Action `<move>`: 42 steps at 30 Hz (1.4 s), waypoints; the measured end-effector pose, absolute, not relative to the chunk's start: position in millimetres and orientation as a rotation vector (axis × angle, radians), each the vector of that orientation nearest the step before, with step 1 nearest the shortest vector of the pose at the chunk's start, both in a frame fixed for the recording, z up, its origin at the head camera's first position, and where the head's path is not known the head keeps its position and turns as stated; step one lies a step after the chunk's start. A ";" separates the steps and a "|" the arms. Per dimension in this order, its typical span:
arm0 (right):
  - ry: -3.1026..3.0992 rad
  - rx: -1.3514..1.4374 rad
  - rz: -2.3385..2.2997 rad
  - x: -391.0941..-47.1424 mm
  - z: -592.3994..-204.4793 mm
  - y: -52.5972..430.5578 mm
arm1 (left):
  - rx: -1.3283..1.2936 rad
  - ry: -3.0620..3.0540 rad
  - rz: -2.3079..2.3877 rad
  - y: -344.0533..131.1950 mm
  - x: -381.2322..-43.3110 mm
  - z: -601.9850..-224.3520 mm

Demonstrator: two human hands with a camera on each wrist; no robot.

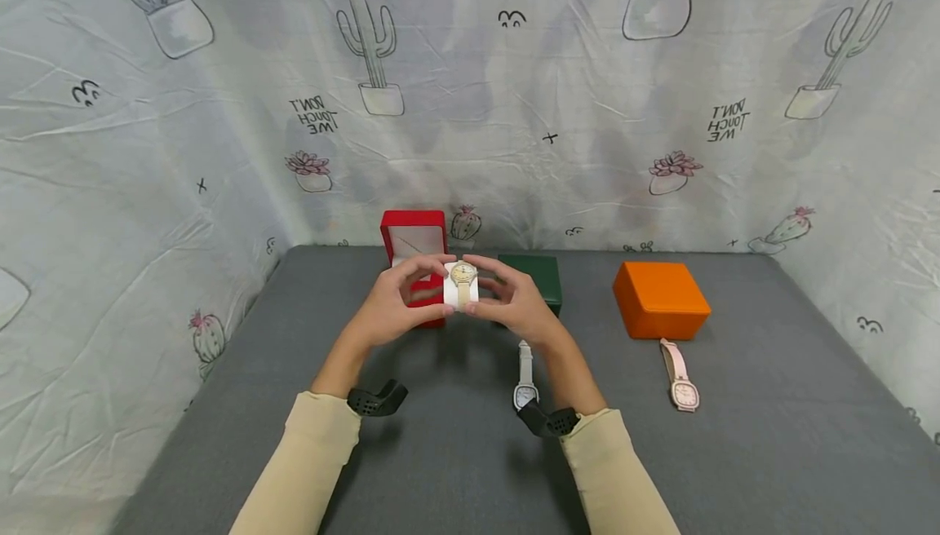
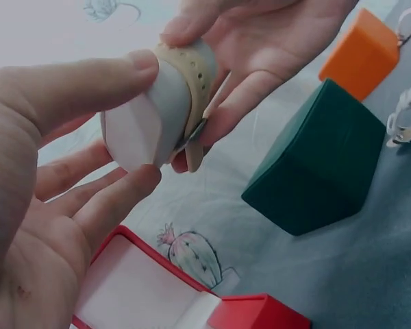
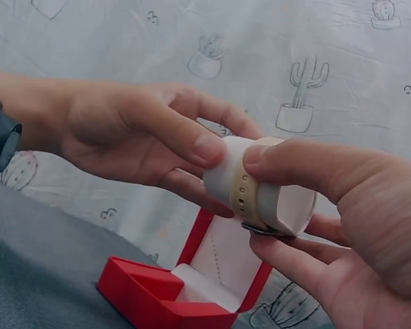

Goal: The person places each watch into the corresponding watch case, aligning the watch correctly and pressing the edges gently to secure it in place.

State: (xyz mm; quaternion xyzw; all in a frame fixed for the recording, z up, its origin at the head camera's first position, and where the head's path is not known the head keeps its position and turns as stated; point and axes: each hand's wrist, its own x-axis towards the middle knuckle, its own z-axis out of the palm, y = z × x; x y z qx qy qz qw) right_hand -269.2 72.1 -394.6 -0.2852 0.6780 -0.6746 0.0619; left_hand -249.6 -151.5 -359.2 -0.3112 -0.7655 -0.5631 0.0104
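Note:
A cream-strapped watch point(image 1: 463, 273) is wrapped round a white watch pillow point(image 2: 133, 130), held up above the table by both hands. My left hand point(image 1: 400, 294) grips the pillow from its left side with thumb and fingers. On the other side my right hand point(image 1: 517, 298) pinches the pillow and strap point(image 3: 243, 195), its thumb on the strap near the holes. The buckle point(image 3: 257, 228) shows on the underside in the right wrist view. Behind the hands stands an open red watch box point(image 1: 414, 221) with a white lining, partly hidden by the left hand.
A closed green box point(image 1: 539, 274) stands behind the right hand, and an orange box point(image 1: 661, 298) farther right. A white-strapped watch point(image 1: 525, 372) lies by the right forearm. In front of the orange box lies a pink watch point(image 1: 681, 380). A printed cloth point(image 1: 470, 111) hangs behind the grey table point(image 1: 441, 470).

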 end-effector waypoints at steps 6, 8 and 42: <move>2.041 -0.866 -2.034 -268.4 -393.8 65.8 | -0.975 -2.396 -1.724 -155.6 -261.1 -373.3; 2.046 -0.855 -2.031 -267.9 -393.4 64.8 | -0.988 -2.395 -1.719 -157.1 -264.4 -377.0; 2.094 -0.835 -2.049 -268.3 -398.4 57.5 | -0.901 -2.422 -1.730 -160.1 -268.5 -378.8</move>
